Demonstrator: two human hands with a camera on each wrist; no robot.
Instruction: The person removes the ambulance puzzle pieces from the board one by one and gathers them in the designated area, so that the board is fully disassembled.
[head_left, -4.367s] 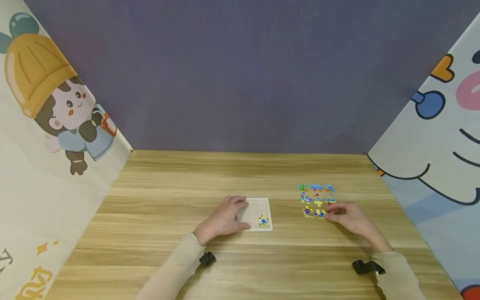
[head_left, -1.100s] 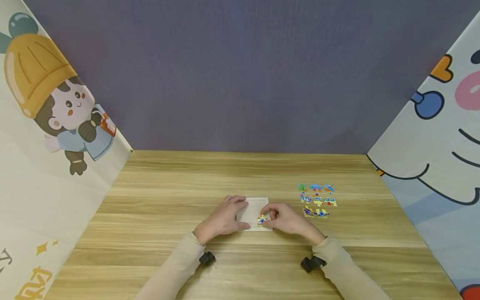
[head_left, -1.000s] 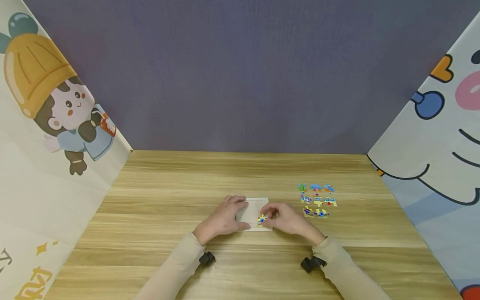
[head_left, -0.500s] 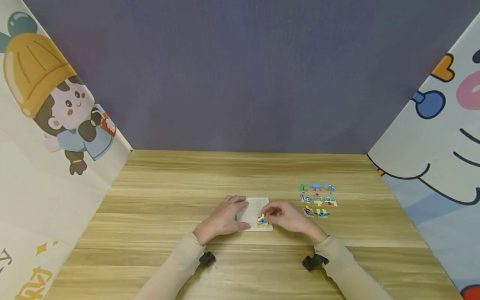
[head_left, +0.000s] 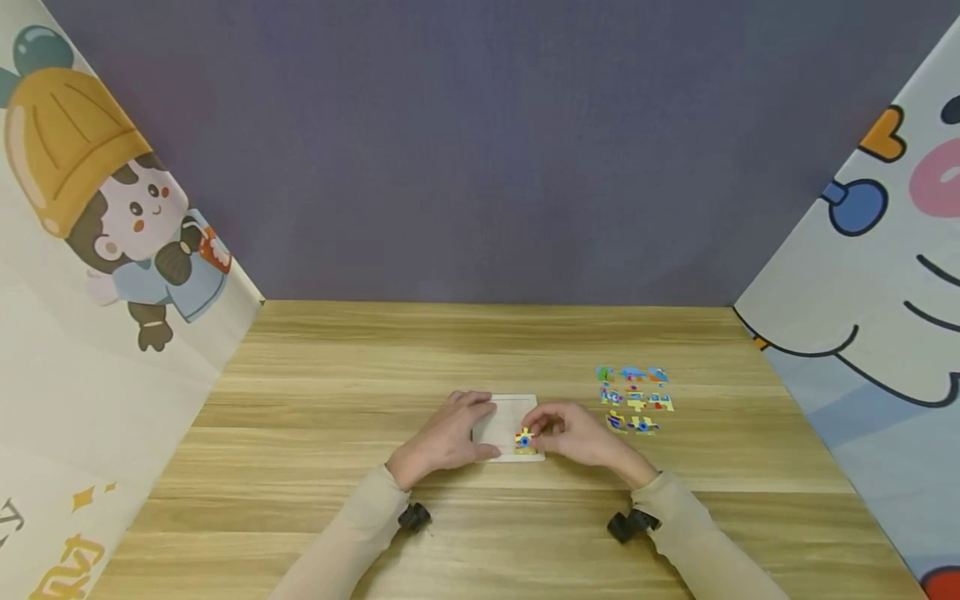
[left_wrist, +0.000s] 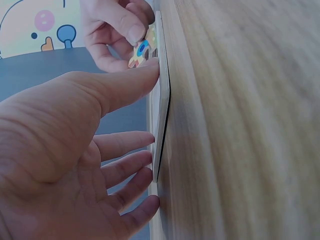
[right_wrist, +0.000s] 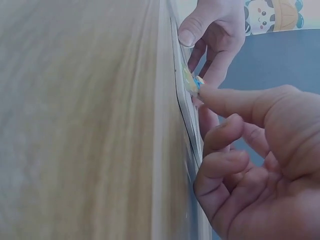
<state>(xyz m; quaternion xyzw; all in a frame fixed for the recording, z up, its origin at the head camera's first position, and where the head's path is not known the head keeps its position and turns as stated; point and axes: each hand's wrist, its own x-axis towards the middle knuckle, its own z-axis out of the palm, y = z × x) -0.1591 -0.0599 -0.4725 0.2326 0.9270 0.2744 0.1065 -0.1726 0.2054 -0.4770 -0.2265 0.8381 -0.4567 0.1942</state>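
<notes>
My left hand (head_left: 450,433) rests along the left side of a flat white puzzle tray (head_left: 497,427). Its thumb and fairly straight fingers touch the tray, as the left wrist view also shows. At the tray's near right corner is a yellow puzzle piece (head_left: 524,441) with a blue round mark and red bits. My right hand (head_left: 573,432) pinches this piece between thumb and index finger. In the left wrist view the puzzle piece (left_wrist: 143,48) looks tilted up from the tray. The right wrist view shows the other fingers of my right hand (right_wrist: 270,155) curled; fingers partly hide the piece.
Several loose puzzle pieces (head_left: 636,400) lie in rows on the wooden table (head_left: 360,358), right of the tray. A dark panel (head_left: 480,150) stands behind the table. Cartoon-printed walls (head_left: 892,267) close in both sides.
My right hand has come left from the loose pieces to the tray's near right corner. Over the last second its fingers shift only slightly at the piece. The left hand stays put.
</notes>
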